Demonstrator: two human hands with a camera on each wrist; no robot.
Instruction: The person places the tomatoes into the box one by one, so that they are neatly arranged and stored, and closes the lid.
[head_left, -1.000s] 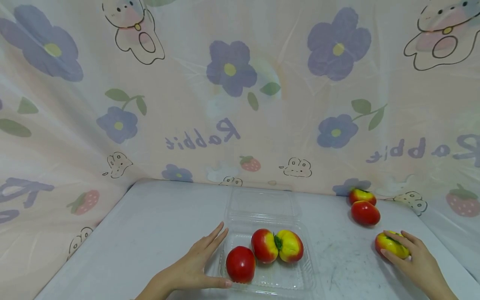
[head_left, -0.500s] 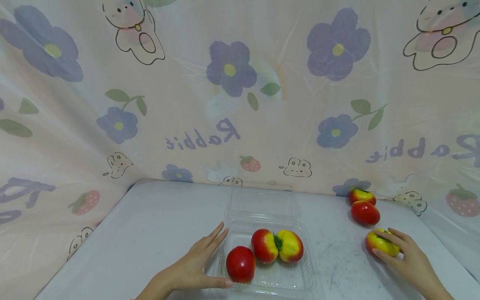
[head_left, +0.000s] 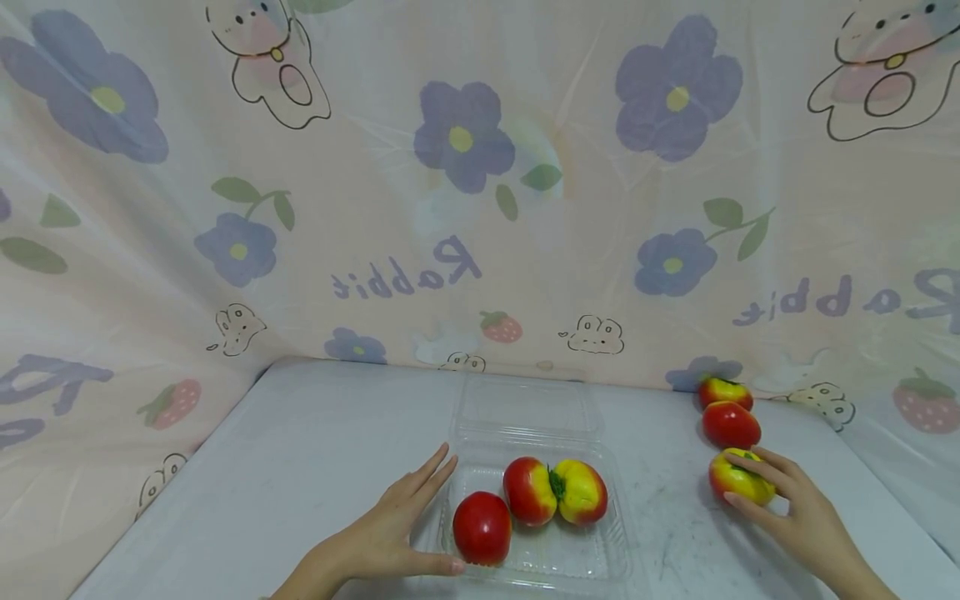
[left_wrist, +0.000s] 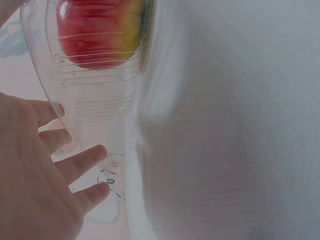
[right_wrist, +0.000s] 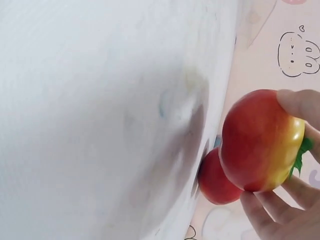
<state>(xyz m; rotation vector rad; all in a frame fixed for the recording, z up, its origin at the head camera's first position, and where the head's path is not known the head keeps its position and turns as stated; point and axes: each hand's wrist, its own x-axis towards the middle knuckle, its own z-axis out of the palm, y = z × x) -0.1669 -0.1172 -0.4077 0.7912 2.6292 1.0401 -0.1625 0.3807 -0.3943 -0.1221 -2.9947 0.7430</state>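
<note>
My right hand holds a red-and-yellow fruit with a green leafy top, perhaps a tomato, between thumb and fingers. In the right wrist view this fruit appears raised off the table. My left hand is spread at the left side of a clear plastic clamshell box, thumb by its front left corner. In the left wrist view the fingers are extended along the box wall. Inside the box are a red fruit and two red-and-yellow ones.
The box's lid lies folded open toward the back. Two more fruits stand at the back right, a red one and a red-and-yellow one behind it. A printed curtain hangs behind the white table.
My right hand has moved left with the red-and-yellow fruit, nearer to the box. The left hand and the fruits in the box have stayed in place.
</note>
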